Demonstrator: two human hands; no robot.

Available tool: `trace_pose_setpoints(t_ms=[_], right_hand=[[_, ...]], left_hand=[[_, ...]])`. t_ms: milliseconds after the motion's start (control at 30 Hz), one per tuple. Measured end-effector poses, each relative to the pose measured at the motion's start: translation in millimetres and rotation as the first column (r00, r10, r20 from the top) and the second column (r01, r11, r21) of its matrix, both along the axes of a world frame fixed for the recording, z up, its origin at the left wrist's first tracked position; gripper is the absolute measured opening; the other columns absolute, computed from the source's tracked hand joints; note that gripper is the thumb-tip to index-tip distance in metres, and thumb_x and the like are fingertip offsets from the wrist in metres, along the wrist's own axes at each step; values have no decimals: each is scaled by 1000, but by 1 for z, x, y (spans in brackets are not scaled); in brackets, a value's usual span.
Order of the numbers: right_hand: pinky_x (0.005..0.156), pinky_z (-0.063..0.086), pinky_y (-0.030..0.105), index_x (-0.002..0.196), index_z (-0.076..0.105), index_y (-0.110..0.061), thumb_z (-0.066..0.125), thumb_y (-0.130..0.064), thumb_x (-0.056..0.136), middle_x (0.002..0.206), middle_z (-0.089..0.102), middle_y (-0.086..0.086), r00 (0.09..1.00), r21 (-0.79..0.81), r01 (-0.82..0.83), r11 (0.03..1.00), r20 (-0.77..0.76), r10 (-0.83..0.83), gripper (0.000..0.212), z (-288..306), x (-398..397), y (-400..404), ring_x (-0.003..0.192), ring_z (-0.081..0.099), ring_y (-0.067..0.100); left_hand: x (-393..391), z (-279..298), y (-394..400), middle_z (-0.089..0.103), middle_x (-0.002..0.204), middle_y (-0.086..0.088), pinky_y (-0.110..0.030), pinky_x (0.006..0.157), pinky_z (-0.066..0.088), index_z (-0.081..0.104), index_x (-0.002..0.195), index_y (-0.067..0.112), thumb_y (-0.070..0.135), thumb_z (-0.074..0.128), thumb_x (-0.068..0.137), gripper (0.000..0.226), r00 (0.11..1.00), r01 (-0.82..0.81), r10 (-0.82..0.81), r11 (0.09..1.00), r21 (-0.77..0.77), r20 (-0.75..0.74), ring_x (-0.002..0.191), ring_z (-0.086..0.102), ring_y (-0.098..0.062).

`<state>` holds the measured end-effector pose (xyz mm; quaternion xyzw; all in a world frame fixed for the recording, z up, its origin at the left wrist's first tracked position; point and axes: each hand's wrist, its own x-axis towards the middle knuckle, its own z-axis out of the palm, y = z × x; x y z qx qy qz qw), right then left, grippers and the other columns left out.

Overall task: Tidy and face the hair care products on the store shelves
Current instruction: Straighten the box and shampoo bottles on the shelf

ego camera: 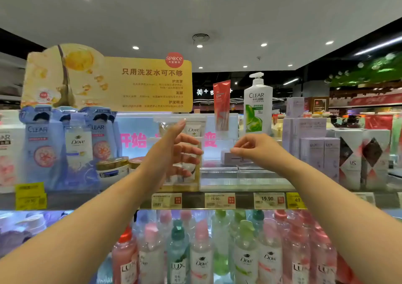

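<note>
Two hands (174,144) near Dove pack (192,131)

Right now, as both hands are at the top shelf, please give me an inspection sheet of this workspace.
Surface: top shelf with price tags along its front edge; a lower shelf holds Dove and Lux bottles.
Job's things: clear Dove pouch stands at the middle; Clear refill packs at the left; white Clear pump bottle and red tube behind.
Clutter: small flat box lies on the clear riser.
Hands: left hand fingers spread at the pouch, grip unclear; right hand loosely curled, holding nothing.
Cables: nothing seen.
Surroundings: yellow sign; store aisles behind.
</note>
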<state>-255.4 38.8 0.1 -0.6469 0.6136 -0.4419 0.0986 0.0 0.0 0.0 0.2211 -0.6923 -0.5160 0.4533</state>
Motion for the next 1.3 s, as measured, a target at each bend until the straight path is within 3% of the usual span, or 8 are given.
trace_pose_setpoints(t_ms=[67,167,333,600,700,967,1133,1300], right_hand=[[91,53,33,111,70,-25,73,-43,88,110,71,-3,952,-28,146,989,-269,-148,30,2,-13,-9,104,66,14],[105,43,35,134,60,-27,69,-40,92,139,61,-3,870,23,197,980,-464,-164,44,-5,-30,-27,127,55,17],[108,45,36,144,52,-28,66,-40,94,145,57,-3,845,64,199,978,-516,-138,53,-15,-39,-49,129,54,17],[96,46,47,146,44,-40,56,-54,95,130,62,-4,649,-52,348,936,-707,-281,55,-24,-31,-58,121,50,28],[101,42,49,151,37,-39,56,-56,94,138,55,-2,627,-54,376,925,-720,-297,62,-18,-28,-53,128,44,28],[101,41,42,147,47,-30,66,-48,91,130,53,3,713,-127,281,951,-636,-295,62,-9,-29,-35,121,42,25],[76,49,36,129,61,-19,68,-38,92,98,62,3,953,-168,148,975,-240,-186,42,20,-40,-16,86,58,17],[84,61,34,112,65,-16,68,-32,93,106,74,6,993,-156,-33,987,109,51,24,60,-62,7,96,73,18]], left_hand=[[-8,0,-6,73,97,-14,-41,70,50,65,101,10,73,46,76,69,1000,14,-14,1000,13,2,85,68,-29],[-22,-8,-11,73,102,-17,-45,76,53,64,104,9,72,46,76,71,999,51,-51,998,24,7,91,70,-33],[-44,-17,-11,71,111,-19,-52,88,54,65,107,5,66,54,79,68,994,109,-108,993,46,-8,104,70,-34],[-80,-28,-23,72,100,7,-39,96,54,71,96,26,35,62,94,13,998,11,-8,998,-63,55,100,66,-8],[-89,-28,-33,68,112,8,-42,101,50,67,113,23,36,63,93,25,995,-74,80,992,-100,57,107,62,-10],[-111,-32,-39,48,147,1,-36,107,40,43,145,19,34,62,94,56,978,-169,191,962,-212,88,134,45,-15],[-135,-18,-32,49,145,0,-41,107,46,36,149,20,40,65,91,68,987,-153,161,964,-219,19,126,52,-15],[-172,2,-23,65,118,7,-22,82,57,50,139,23,35,73,86,59,990,-136,144,946,-295,5,106,64,-8]])
